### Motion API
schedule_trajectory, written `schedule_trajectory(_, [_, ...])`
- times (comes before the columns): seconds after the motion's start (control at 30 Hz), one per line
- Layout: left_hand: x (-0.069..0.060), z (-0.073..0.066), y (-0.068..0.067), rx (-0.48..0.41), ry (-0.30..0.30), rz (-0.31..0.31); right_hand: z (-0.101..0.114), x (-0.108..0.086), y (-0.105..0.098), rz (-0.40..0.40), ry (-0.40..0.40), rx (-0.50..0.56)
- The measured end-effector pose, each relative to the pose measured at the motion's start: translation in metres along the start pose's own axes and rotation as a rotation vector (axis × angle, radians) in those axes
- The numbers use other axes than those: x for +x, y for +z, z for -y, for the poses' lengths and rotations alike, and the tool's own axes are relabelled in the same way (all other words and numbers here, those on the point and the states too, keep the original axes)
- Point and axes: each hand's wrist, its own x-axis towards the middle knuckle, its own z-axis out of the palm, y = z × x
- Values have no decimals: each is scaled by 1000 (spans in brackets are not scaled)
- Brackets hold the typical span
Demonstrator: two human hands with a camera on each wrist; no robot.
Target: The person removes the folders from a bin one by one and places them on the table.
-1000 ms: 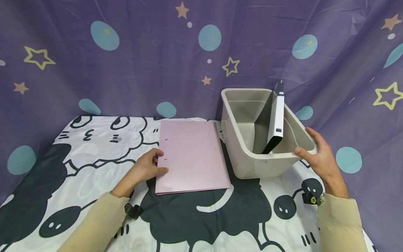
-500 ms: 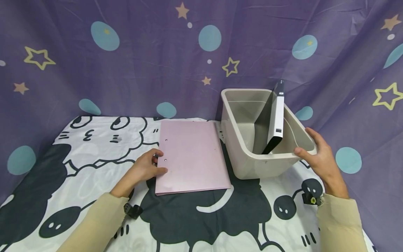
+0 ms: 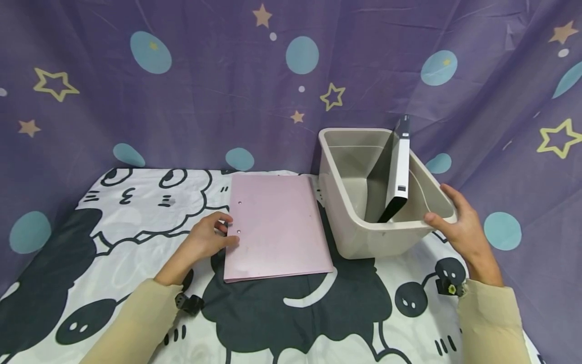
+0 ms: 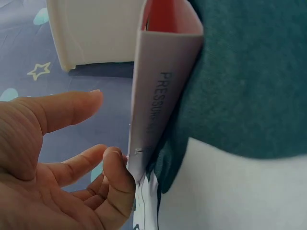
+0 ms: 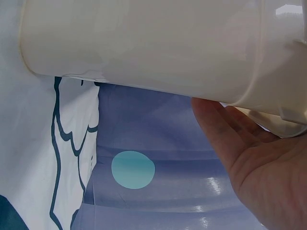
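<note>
A pink ring binder (image 3: 277, 227) lies flat on the sheep-print cloth, its lettered spine (image 4: 165, 91) facing my left hand in the left wrist view. My left hand (image 3: 206, 240) is at that spine, thumb raised apart from the cover, bent fingertips close against the lower edge; whether they touch is unclear. To the right stands a beige plastic bin (image 3: 386, 240). My right hand (image 3: 464, 235) grips its near right corner, thumb over the rim and fingers along the outer wall. Inside the bin a black-and-white binder (image 3: 399, 167) leans upright, its top above the rim.
A white and dark cloth (image 3: 136, 268) with cartoon sheep covers the work surface. Behind and at the right hangs a purple curtain (image 3: 204, 91) with stars and dots; the bin stands close to it. Wrist cameras (image 3: 190, 304) sit on both arms.
My left hand has shifted slightly left, and its thumb has drawn back toward the pink binder's edge. The right hand, the bin and both binders stay where they were.
</note>
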Motion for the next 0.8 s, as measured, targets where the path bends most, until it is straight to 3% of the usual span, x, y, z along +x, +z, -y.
schedule_trajectory(0.2, [0, -4, -1, -9, 31, -23, -1, -1, 0, -2, 5, 0])
schedule_trajectory(0.53, [-7, -10, -1, -59, 132, -24, -1, -1, 0, -5, 10, -3])
schedule_trajectory(0.8, [-13, -17, -1, -74, 162, -30, 2, -1, 1, -7, 5, 6])
